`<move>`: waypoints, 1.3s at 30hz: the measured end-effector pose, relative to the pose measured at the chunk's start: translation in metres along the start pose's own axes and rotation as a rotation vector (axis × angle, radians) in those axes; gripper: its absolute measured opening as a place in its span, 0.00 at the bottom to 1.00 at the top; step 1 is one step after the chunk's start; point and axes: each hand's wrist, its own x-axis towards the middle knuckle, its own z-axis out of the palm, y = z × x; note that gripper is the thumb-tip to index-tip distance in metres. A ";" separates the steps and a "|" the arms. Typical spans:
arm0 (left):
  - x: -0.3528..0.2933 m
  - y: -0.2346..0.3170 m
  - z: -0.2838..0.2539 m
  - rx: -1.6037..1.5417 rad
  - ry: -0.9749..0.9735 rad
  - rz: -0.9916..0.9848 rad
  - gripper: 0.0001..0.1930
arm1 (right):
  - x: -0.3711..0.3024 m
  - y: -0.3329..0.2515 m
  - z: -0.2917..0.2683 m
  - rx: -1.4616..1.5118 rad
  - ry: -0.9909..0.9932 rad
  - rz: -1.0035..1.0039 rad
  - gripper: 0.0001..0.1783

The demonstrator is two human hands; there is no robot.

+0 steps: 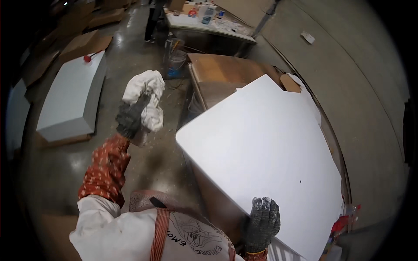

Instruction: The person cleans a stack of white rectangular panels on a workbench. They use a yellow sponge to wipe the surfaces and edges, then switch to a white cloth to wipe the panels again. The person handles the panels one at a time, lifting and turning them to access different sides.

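Note:
My left hand [133, 115], in a dark grey work glove, is closed on a crumpled white cloth [152, 102] and holds it out over the floor, left of the big white panel. My right hand [263, 219], gloved the same way with whitish fingertips, lies on the near edge of the white panel [261, 143] with its fingers stretched out flat. This panel has a smooth surface, rounded corners and a small dark spot near its right side. Brown cardboard shows beneath it and beyond its far edge.
A stack of white panels [74, 95] lies on the floor at the left, with a red object [87, 58] on top. Beyond stands a cluttered worktable [209, 28], a person's dark-clad legs [152, 21] beside it. A clear bin [176, 58] stands below. A grey wall [361, 87] bounds the right.

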 end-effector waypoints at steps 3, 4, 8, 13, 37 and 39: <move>0.035 0.037 0.053 -0.081 -0.240 -0.093 0.12 | 0.037 -0.037 0.006 0.052 -0.094 0.084 0.15; 0.057 0.048 0.077 0.059 -0.432 0.114 0.10 | 0.049 -0.048 0.010 0.019 -0.090 0.089 0.15; 0.055 -0.015 0.101 -0.672 -0.716 -0.139 0.03 | 0.087 -0.107 0.016 -0.025 -0.065 0.186 0.19; 0.106 -0.087 0.171 -0.693 -0.829 0.192 0.03 | 0.093 -0.104 0.003 -0.085 -0.223 0.372 0.21; -0.022 -0.029 0.079 -1.227 -0.984 -1.014 0.12 | 0.102 -0.123 0.006 -0.009 -0.171 0.470 0.33; -0.021 -0.025 0.085 -1.254 -0.948 -1.201 0.08 | 0.105 -0.122 0.004 -0.009 -0.172 0.471 0.35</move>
